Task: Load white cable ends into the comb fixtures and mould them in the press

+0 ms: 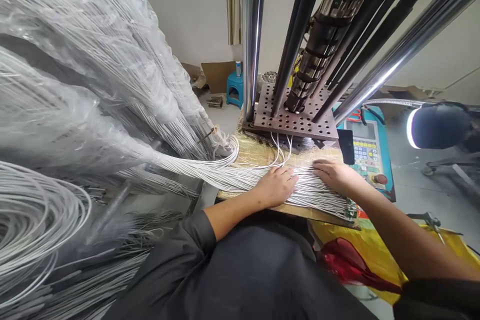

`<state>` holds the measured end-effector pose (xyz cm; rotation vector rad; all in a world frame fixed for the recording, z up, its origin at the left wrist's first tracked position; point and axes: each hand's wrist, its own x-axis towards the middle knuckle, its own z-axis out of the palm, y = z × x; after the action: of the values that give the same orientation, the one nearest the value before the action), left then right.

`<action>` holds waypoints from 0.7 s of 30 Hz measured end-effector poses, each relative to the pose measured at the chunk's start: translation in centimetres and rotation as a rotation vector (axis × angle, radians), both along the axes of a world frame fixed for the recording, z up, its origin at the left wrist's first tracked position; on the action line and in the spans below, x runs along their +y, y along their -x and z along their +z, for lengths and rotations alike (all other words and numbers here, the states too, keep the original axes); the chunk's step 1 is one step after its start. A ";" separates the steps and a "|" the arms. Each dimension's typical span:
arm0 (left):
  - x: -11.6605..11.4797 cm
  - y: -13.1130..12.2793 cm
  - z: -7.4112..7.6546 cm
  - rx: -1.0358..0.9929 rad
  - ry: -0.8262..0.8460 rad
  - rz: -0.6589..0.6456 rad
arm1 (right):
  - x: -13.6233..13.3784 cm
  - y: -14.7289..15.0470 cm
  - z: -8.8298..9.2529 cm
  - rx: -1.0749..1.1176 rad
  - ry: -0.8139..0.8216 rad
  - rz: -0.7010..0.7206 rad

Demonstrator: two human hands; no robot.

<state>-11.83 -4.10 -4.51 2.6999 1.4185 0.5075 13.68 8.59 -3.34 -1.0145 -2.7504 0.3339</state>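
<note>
White cables [240,177] are touched by the left hand [276,188] and right hand [336,177]; whether either is clamped on them cannot be told.

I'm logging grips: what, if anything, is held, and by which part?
The left hand and right hand lie on the white cables; whether either grips any cannot be told.

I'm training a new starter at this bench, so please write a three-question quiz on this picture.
1. True or false: the left hand rests on the white cables.
2. Choose one: the metal plate beyond the white cables has A) no holes, B) many round holes, C) one long slot.
3. Which hand is nearer the control panel?

Key: 1. True. 2. B. 3. The right hand.
</note>
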 end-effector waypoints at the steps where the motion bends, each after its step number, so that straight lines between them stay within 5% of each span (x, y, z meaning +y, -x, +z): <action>1: 0.0 0.1 0.1 -0.003 0.014 -0.005 | -0.4 -1.5 0.0 0.025 -0.010 0.022; 9: 2.8 -1.8 2.6 0.084 0.121 -0.058 | -3.5 -5.2 -0.3 0.178 -0.224 -0.068; 21: 3.5 -2.4 2.6 0.233 0.112 -0.165 | -11.9 -6.9 -1.3 0.691 -0.290 -0.317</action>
<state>-9.41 -0.56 -1.88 2.8238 1.2110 0.1017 20.56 -3.33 -4.61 -0.9968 -1.9236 0.1788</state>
